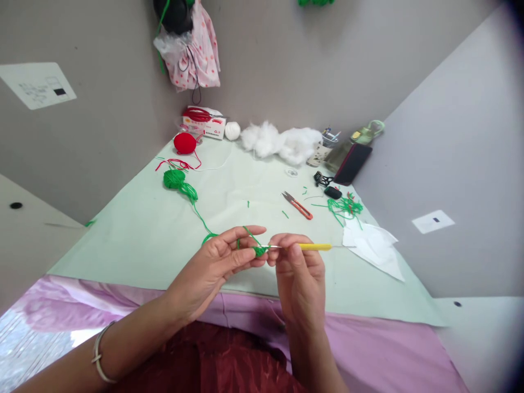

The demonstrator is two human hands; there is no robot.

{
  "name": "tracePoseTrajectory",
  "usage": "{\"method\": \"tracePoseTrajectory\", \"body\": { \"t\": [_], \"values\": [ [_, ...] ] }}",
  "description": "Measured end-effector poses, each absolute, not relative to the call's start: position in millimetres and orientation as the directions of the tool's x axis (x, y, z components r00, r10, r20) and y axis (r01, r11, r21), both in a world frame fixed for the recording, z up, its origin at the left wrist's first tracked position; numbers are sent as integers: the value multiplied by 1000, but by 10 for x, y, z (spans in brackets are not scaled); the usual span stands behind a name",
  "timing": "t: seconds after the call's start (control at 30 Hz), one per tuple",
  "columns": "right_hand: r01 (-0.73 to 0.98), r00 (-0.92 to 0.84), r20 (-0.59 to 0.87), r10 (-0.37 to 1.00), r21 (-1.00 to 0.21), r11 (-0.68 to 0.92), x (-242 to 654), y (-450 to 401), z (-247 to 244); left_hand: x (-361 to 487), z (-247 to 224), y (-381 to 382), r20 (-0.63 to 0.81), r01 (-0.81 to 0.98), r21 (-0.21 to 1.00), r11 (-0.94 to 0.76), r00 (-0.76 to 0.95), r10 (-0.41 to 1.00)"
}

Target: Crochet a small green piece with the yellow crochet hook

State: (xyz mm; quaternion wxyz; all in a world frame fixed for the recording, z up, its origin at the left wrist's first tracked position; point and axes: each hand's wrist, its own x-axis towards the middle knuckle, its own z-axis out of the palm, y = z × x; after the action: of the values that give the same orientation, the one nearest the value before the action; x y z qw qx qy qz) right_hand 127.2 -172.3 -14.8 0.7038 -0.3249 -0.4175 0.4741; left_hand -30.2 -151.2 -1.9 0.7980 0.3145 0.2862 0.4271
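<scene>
At the back right of the table, a cup holds pens. Near the back left, 1 pair of scissors lies on a box. Fluffy white stuffing sits between box and cup. Your left hand pinches a small green crochet piece; your right hand grips a yellow-handled hook, its thin metal tip at the piece.

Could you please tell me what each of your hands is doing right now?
Left hand: closed on the green crochet piece.
Right hand: closed on the yellow-handled hook.
</scene>
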Motion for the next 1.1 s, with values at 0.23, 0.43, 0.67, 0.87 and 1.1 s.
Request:
{"method": "tracePoseTrajectory", "body": {
  "t": [0.23, 0.43, 0.67, 0.87, 1.1],
  "values": [
    [-164, 164, 441, 882, -870, 465, 1348, -1793, -162, -330, 26, -1517, -161, -449, 819, 358, 419, 894],
    [85, 159, 558, 815, -830, 552, 1367, -1852, -170, -368, -19, -1520, -129, -364, 889, 279, 386, 914],
    [429, -19, 726, 687, -615, 661, 1363, -1889, -117, -361, -17, -1554, -49, -237, 964, 117, 272, 961],
    [704, -128, 848, 514, -287, 650, 1315, -1917, -280, -321, 14, -1575, -83, -344, 920, 187, 297, 951],
    [455, 141, 755, 640, -624, 636, 1323, -1877, -212, -387, 22, -1463, -245, -505, 727, 465, 442, 863]
  ]
}}
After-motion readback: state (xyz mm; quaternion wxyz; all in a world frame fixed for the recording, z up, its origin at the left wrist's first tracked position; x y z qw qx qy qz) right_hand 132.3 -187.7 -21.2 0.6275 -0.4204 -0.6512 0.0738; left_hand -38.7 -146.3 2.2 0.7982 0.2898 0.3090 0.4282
